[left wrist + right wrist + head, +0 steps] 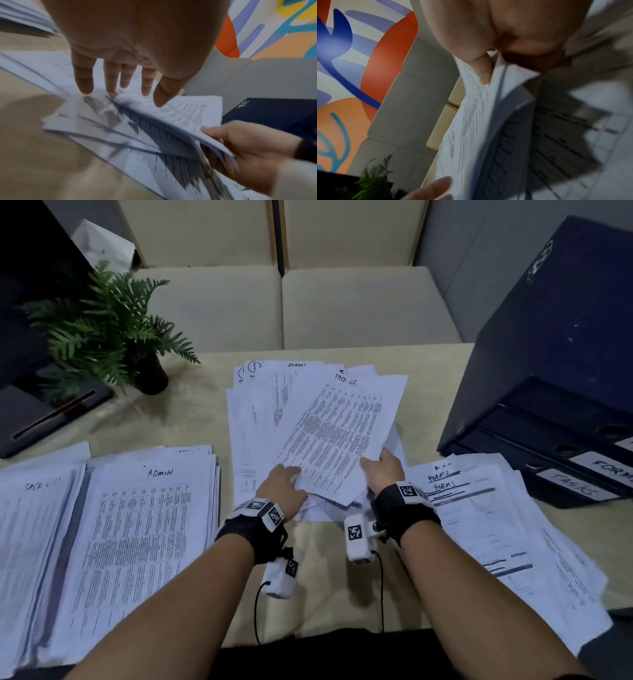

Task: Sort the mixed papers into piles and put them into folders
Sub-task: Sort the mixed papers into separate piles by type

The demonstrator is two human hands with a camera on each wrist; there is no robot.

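Note:
A loose mixed heap of papers (260, 419) lies mid-table. On top is a small bundle headed TASK LIST (339, 433), its near edge lifted. My right hand (380, 465) pinches its near right corner, thumb on top (481, 65), the sheets (471, 121) fanning away. My left hand (289, 474) rests with straight spread fingers (113, 81) on the bundle's near left edge (188, 112). Sorted piles lie around: TASK LIST (30, 525) far left, ADMIN (144, 525) beside it, FORMS (486, 525) on the right. Dark blue folders (548, 371), labelled FORMS and TASKS, are stacked at right.
A potted fern (113, 337) stands at the back left beside a dark device (34, 412). Cream seat cushions (274, 302) lie beyond the beige table (178, 419). Wrist camera cables hang over the table's near edge.

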